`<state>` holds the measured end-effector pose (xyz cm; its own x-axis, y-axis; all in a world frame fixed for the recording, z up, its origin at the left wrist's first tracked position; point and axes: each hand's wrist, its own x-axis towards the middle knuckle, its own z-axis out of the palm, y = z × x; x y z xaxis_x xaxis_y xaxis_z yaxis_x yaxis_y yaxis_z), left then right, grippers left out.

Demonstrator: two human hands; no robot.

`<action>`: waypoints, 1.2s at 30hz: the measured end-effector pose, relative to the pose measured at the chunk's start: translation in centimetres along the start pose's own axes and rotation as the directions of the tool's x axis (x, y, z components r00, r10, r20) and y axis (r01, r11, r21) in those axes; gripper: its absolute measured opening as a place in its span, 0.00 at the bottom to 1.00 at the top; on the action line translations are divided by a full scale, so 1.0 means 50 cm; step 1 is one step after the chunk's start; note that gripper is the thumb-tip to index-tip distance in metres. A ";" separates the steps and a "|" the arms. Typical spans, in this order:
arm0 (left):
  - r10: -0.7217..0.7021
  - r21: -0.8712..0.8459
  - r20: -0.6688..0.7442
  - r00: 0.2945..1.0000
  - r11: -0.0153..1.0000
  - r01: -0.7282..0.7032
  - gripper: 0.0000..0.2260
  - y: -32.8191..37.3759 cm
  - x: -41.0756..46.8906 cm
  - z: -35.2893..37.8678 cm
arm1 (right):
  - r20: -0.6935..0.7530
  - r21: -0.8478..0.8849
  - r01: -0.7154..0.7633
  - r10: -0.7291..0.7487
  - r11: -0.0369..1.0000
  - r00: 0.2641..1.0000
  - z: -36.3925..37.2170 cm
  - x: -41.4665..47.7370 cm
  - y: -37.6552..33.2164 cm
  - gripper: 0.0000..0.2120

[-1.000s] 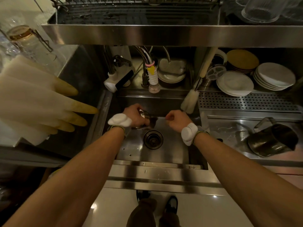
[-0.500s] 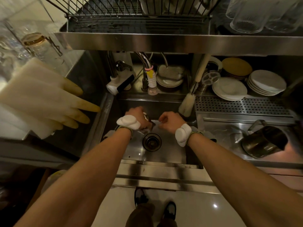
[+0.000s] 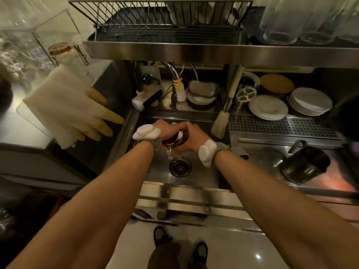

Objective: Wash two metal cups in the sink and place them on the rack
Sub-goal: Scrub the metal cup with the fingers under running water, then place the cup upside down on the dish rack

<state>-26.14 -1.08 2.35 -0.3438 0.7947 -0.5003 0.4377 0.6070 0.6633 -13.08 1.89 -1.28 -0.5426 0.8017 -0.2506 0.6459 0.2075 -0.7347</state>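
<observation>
Over the steel sink point(image 3: 202, 177) both hands close around one small metal cup point(image 3: 174, 139). My left hand point(image 3: 165, 130) grips its left side. My right hand point(image 3: 191, 137) wraps over the top and right side, hiding most of the rim. The cup's handle point(image 3: 169, 153) sticks down toward the drain point(image 3: 180, 166). A second, larger metal cup point(image 3: 304, 165) lies tilted on the steel counter at the right, mouth facing right. The wire rack point(image 3: 159, 18) stands on the shelf above the sink.
A faucet point(image 3: 173, 74) and a white sprayer point(image 3: 144, 99) stand behind the sink, with a brush point(image 3: 220, 123) leaning at its right corner. Stacked plates point(image 3: 309, 101) sit behind a perforated tray. Rubber gloves point(image 3: 77, 109) hang at left. Glasses point(image 3: 281, 20) stand on the shelf at right.
My right hand has moved left onto the cup, so both hands now enclose it. The hands were apart before. The camera has tilted up, showing more of the rack.
</observation>
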 end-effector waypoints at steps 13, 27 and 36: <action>0.229 0.188 -0.128 0.965 0.961 -0.203 0.25 0.098 -0.140 -0.190 | -0.185 -0.098 0.185 -0.200 0.978 0.962 -0.074 -0.043 -0.210 0.47; 0.535 0.312 -0.227 0.814 0.832 -0.459 0.25 0.184 -0.265 -0.428 | -0.430 -0.187 0.310 -0.362 0.932 0.827 -0.139 -0.095 -0.467 0.41; 0.686 0.175 -0.343 0.642 0.718 -0.673 0.31 0.249 -0.281 -0.531 | -0.568 -0.199 0.388 -0.429 0.900 0.703 -0.231 -0.057 -0.595 0.37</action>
<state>-37.96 -4.93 32.40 -0.2057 0.9233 0.3244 0.6914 -0.0975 0.7159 -24.55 -0.12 28.59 -0.3530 0.7927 0.4969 0.4774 0.6094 -0.6331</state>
